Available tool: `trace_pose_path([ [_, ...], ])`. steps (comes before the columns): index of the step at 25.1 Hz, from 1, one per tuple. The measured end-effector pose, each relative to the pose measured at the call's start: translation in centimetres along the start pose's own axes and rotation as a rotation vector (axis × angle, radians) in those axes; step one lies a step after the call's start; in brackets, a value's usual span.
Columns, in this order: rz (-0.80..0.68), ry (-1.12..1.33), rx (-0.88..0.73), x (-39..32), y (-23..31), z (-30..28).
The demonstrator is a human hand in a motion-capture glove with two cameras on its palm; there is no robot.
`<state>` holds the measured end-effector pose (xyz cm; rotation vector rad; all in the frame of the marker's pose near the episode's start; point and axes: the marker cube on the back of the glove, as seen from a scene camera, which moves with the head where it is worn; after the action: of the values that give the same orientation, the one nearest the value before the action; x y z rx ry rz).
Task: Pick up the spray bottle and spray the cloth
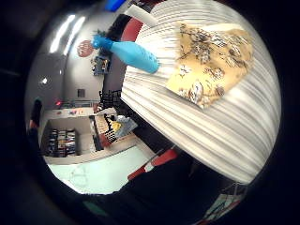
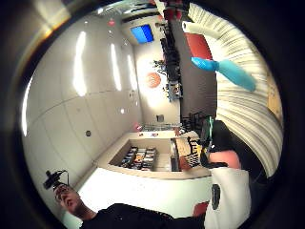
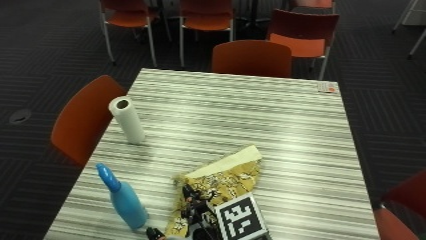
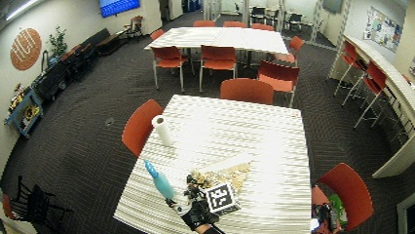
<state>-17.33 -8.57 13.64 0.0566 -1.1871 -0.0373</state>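
Nearby, spray bottle [image 3: 126,200] upright, cloth [image 3: 216,187] beside

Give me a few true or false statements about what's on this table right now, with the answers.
1. The spray bottle stands upright on the table. True.
2. The cloth is plain white. False: it is yellow with a dark pattern.
3. The paper towel roll lies on its side. False: it stands upright.
4. The gloved right hand is by the table's near edge, beside the cloth. True.
5. The hand holds the bottle. False: the bottle stands alone.
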Motion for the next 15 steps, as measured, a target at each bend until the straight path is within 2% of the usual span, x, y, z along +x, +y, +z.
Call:
trace_pose_path([
  [6, -0.013, -0.017, -0.012, -1.0, 2.1, -0.8],
  [15, -0.032, -0.012, -0.022, -1.3, 1.6, -0.8],
])
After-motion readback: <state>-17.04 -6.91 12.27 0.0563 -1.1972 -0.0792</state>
